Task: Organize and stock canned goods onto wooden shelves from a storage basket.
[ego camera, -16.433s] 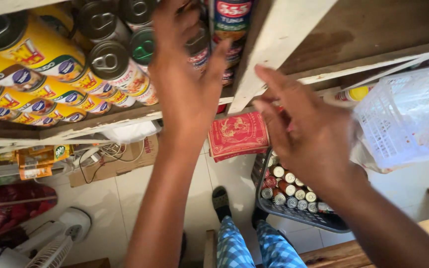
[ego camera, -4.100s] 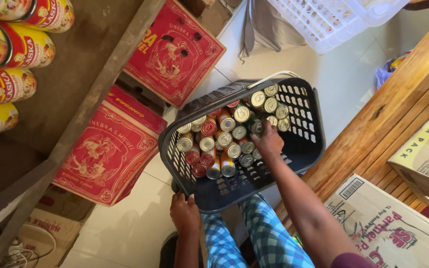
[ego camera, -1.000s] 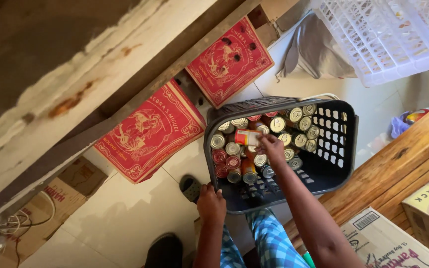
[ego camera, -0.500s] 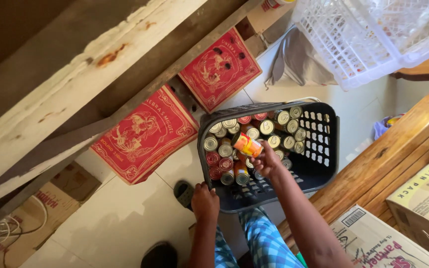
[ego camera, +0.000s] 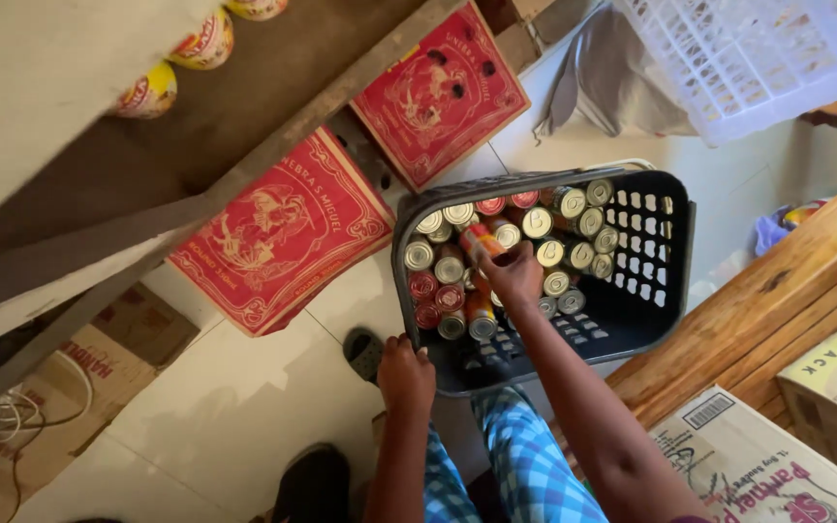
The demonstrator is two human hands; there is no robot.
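Note:
A dark plastic basket (ego camera: 666, 266) stands on the floor, filled with several small cans standing upright. My right hand (ego camera: 513, 273) is above the cans and grips one red and yellow can (ego camera: 480, 241), lifted clear of the others. My left hand (ego camera: 406, 373) rests at the basket's near rim (ego camera: 457, 383), fingers curled, close to my knee in blue checked trousers (ego camera: 525, 465).
Two red printed cartons (ego camera: 283, 232) lie under a wooden shelf (ego camera: 244, 107) that carries yellow and red cans (ego camera: 207, 39). A white plastic crate (ego camera: 758, 58) sits at top right. A wooden bench (ego camera: 777, 291) with cardboard boxes (ego camera: 835, 378) is at the right. Brown cartons and cables lie at lower left.
My right hand has taken one can out of the basket and raised it. The view has swung upward, so the shelf's cans show again.

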